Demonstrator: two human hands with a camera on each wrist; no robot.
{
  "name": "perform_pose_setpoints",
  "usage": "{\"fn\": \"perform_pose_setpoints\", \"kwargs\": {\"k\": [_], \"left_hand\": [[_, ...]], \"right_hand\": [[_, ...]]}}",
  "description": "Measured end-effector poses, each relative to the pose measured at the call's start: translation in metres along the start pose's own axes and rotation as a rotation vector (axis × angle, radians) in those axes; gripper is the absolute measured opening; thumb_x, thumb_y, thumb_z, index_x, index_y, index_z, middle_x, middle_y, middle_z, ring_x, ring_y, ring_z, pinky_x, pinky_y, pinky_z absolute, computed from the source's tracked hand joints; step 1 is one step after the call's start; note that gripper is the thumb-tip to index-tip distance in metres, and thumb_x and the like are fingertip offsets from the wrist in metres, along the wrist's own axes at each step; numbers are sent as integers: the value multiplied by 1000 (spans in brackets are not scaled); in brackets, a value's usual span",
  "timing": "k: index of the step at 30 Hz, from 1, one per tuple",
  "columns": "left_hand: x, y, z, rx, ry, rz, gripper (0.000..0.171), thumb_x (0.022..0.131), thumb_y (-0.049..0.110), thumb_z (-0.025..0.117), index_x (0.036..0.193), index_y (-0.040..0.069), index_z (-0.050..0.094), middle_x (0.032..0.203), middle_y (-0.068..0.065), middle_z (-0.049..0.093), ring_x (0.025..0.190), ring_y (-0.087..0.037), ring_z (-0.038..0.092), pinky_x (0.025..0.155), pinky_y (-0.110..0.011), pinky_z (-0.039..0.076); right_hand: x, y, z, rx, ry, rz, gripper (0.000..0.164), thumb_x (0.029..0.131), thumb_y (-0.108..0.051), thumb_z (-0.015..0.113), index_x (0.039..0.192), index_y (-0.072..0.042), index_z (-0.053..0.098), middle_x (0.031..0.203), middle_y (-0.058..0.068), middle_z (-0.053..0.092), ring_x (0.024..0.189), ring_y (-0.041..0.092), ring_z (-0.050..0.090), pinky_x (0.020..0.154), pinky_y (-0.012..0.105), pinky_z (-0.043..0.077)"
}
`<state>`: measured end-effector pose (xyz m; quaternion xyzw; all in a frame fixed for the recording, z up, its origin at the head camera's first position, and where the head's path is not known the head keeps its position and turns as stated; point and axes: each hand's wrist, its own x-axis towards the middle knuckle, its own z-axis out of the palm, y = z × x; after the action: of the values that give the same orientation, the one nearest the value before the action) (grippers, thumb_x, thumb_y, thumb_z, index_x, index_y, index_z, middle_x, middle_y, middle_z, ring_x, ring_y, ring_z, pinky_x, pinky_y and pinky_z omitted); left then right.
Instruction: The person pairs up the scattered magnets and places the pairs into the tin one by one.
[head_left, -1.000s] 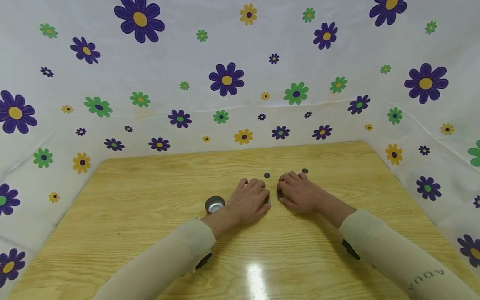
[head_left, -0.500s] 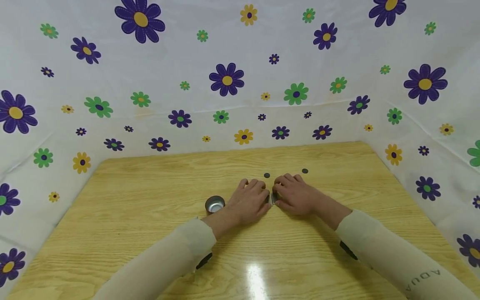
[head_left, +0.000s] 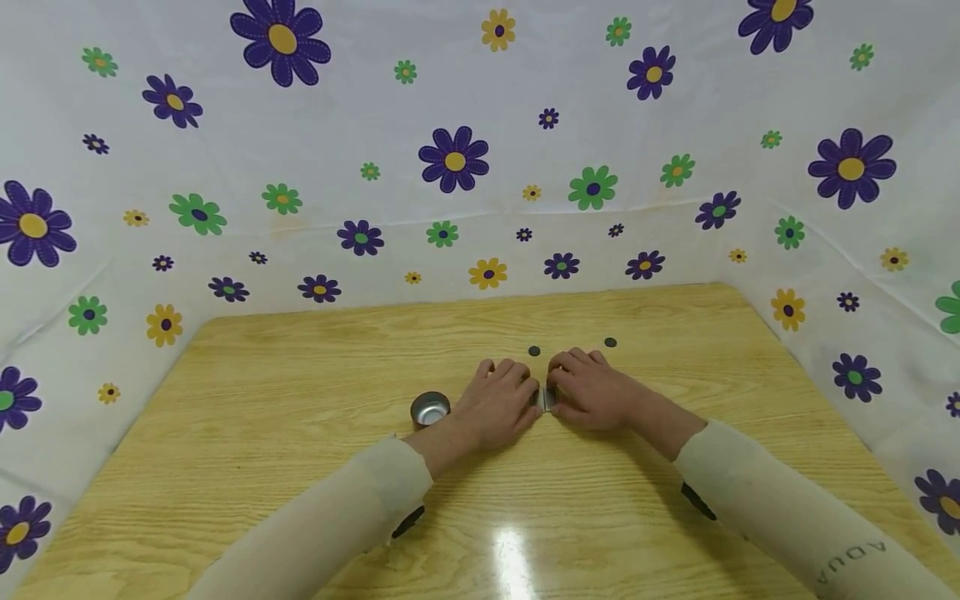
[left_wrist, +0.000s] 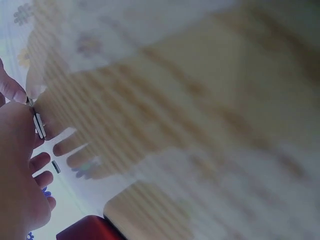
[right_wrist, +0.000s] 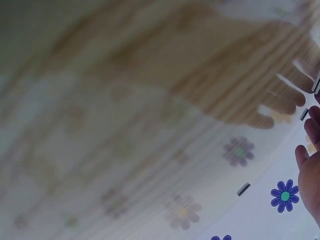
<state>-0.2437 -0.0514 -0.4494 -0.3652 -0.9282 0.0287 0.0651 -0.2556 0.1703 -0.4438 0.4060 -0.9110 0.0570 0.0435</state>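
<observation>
Mid-table, my left hand [head_left: 498, 404] and right hand [head_left: 592, 392] face each other with fingers bent and fingertips low. Each pinches a small flat dark piece with a silvery edge: the left piece [head_left: 537, 398] and the right piece [head_left: 551, 398] stand edge to edge in the narrow gap, partly covered by fingers. The left wrist view shows a thin dark-and-light piece [left_wrist: 39, 125] edge-on by the fingers. Just beyond the hands lie two small dark discs, a left disc [head_left: 534, 351] and a right disc [head_left: 611, 342]. What the held pieces are I cannot tell.
A small metal bowl [head_left: 431, 408], silvery inside, stands just left of my left wrist; its red outside [left_wrist: 90, 229] shows in the left wrist view. Beneath everything is a glossy wooden table [head_left: 300, 500]. A flower-printed white cloth [head_left: 337, 125] hangs around the back and sides.
My right hand has moved left and slightly nearer, bringing its piece up against the left one and uncovering the right disc. The left hand has stayed almost still.
</observation>
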Motion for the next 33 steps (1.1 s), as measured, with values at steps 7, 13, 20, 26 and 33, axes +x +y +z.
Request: {"fn": "perform_pose_setpoints", "kwargs": {"k": [7, 13, 20, 26, 33], "left_hand": [[-11, -9, -5, -49, -15, -118, 49, 103, 49, 41, 131, 13, 60, 136, -4, 56, 130, -23, 46, 108, -49, 31], [-28, -24, -12, -42, 52, -138, 46, 103, 48, 46, 127, 13, 63, 133, -3, 57, 127, -23, 49, 106, -50, 32], [-46, -40, -13, -57, 133, -151, 48, 99, 54, 50, 123, 14, 65, 129, -3, 59, 124, -25, 52, 106, -52, 33], [-57, -52, -10, -128, 180, -178, 50, 99, 54, 50, 124, 13, 64, 130, -5, 59, 125, -27, 53, 107, -53, 33], [-70, -66, -9, -154, 220, -168, 53, 96, 56, 55, 121, 10, 66, 126, -8, 62, 120, -30, 56, 104, -55, 35]], "right_hand": [[2, -4, 2, 4, -21, 54, 39, 97, -46, 57, 121, -15, 59, 121, 2, 55, 113, 22, 48, 89, 42, 35], [5, -6, 2, -26, 11, 59, 43, 96, -53, 58, 117, -16, 59, 115, -1, 56, 108, 20, 49, 88, 42, 35], [8, -6, 3, -58, -11, 39, 39, 98, -52, 54, 113, -17, 59, 110, -1, 55, 102, 19, 48, 86, 40, 34], [7, -7, 2, -24, -21, 61, 33, 99, -43, 56, 115, -13, 58, 113, 2, 52, 103, 21, 45, 85, 41, 33], [9, -7, 1, 4, -47, 82, 33, 101, -40, 53, 118, -12, 56, 117, 4, 52, 103, 22, 44, 87, 41, 33]]}}
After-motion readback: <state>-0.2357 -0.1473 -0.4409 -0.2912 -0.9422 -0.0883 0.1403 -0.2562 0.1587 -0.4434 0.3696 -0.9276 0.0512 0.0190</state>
